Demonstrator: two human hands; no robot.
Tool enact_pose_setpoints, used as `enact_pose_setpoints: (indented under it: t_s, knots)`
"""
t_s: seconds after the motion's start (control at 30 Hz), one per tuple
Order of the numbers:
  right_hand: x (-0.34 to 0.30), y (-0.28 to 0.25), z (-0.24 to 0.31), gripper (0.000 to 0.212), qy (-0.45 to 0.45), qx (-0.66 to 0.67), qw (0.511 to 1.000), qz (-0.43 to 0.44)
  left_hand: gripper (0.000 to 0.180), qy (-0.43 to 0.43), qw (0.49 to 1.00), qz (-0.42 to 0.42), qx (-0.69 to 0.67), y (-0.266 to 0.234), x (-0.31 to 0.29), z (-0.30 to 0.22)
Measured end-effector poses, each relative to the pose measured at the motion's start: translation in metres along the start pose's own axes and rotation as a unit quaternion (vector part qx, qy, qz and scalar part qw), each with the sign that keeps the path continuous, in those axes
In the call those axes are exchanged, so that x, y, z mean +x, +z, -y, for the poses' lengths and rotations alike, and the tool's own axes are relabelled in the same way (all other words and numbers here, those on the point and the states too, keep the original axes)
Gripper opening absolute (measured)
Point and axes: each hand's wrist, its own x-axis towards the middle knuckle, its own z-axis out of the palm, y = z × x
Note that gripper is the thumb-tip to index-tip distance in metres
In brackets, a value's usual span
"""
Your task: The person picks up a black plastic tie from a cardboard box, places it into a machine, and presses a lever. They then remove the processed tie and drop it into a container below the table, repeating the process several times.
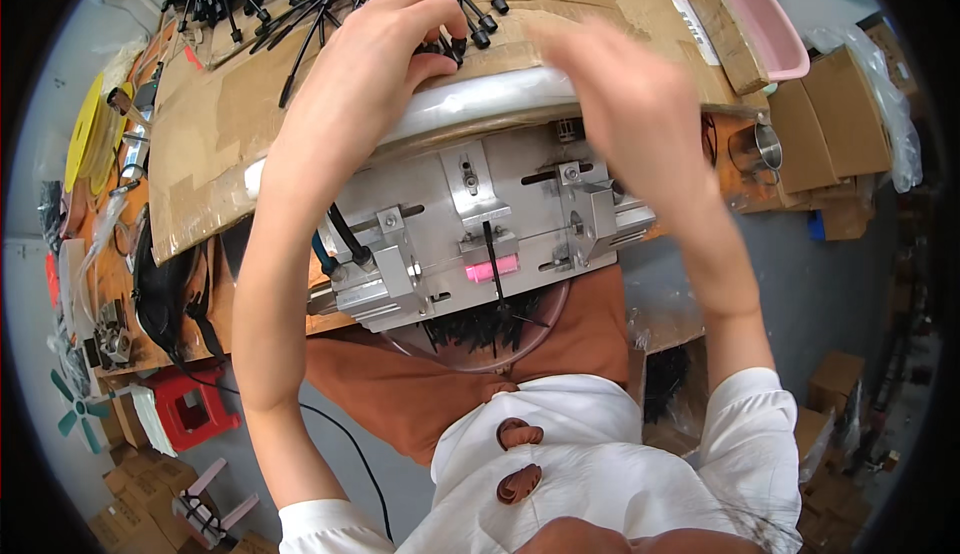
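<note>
Beyond the metal fixture [430,194], my left hand [395,49] reaches over a pile of thin black rods with thick end caps [300,4]. Its fingers are curled, closed on the capped end of a black rod [455,49]. My right hand [630,84] hovers above the cardboard to the right, smeared by motion, so its fingers cannot be made out. On the fixture, one black rod [492,254] lies lengthwise across a pink block [492,268]. Metal clamp blocks stand at either side of the fixture. Below its front edge, a round bowl [545,329] holds many black rods.
A plastic-wrapped roll edge [480,99] runs between fixture and cardboard sheet [215,119]. At right are a metal cup [757,149], a pink tray [765,19] and cardboard boxes [830,119]. A black tool [165,294] lies at left, above a red stool [190,409].
</note>
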Motion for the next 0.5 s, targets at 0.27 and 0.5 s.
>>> enact_pose_setpoints:
  t_s: [0.27,0.5]
  knots:
    - [0.058,0.042,-0.075,0.012,0.018,0.218,0.941,0.260,0.019,-0.084,0.982,0.098,-0.135,-0.023,-0.009,-0.010]
    - [0.068,0.001,-0.076,0.025,0.309,0.473,0.812,0.148,0.009,-0.210,0.936,-0.001,-0.282,-0.049,-0.015,0.004]
